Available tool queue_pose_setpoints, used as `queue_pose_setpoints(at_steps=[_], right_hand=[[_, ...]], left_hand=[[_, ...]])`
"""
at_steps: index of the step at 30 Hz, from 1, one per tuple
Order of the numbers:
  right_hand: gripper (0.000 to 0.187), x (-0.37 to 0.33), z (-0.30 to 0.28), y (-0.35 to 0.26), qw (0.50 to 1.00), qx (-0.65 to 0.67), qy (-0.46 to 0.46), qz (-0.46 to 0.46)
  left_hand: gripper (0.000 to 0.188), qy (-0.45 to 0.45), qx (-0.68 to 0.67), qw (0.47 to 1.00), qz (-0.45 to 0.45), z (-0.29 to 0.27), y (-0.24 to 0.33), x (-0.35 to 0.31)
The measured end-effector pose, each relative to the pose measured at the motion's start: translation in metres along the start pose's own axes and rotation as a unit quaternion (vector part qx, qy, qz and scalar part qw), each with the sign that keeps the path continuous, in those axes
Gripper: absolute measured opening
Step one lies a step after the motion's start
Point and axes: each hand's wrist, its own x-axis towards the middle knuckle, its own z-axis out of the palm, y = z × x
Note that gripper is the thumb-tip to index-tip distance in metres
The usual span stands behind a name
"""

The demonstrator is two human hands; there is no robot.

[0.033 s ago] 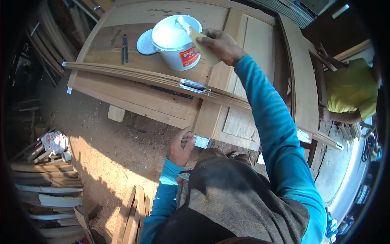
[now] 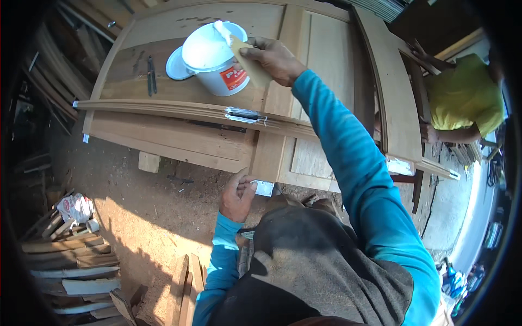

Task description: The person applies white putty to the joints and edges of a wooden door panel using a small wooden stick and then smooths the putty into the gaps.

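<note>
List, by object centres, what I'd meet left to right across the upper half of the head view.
Dark pliers-like tool → round white lid → white bucket → flat tan scraper → right hand → co-worker's yellow shirt. Wood panels left out; they overlap.

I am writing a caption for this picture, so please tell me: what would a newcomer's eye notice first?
The white bucket with its red label, standing on the wooden panel near the top, draws the eye first. Beside it, the right hand holds a flat tan tool, coated white at one end. At far right, another person's yellowish shirt stands out.
</note>
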Motion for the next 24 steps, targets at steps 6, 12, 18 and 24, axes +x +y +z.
queue_pose_setpoints(at_steps=[6,12,18,24], right_hand=[[0.035,-0.066,0.003,-0.012,0.945,0.289,0.036,-0.151],[0.034,-0.256,-0.076,-0.047,0.94,0.272,0.106,-0.178],[0.032,-0.477,-0.126,-0.018,0.927,0.15,0.334,-0.085],[0.049,-0.555,-0.142,0.027,0.846,-0.236,0.443,0.18]], left_hand=[[0.053,-0.062,0.054,0.994,0.079,0.036,0.009,0.027],[0.054,-0.168,0.063,0.982,0.051,0.077,0.013,0.041],[0.057,-0.26,0.07,0.958,0.104,0.131,0.024,0.061],[0.065,-0.319,0.073,0.932,0.158,0.233,0.046,0.109]])
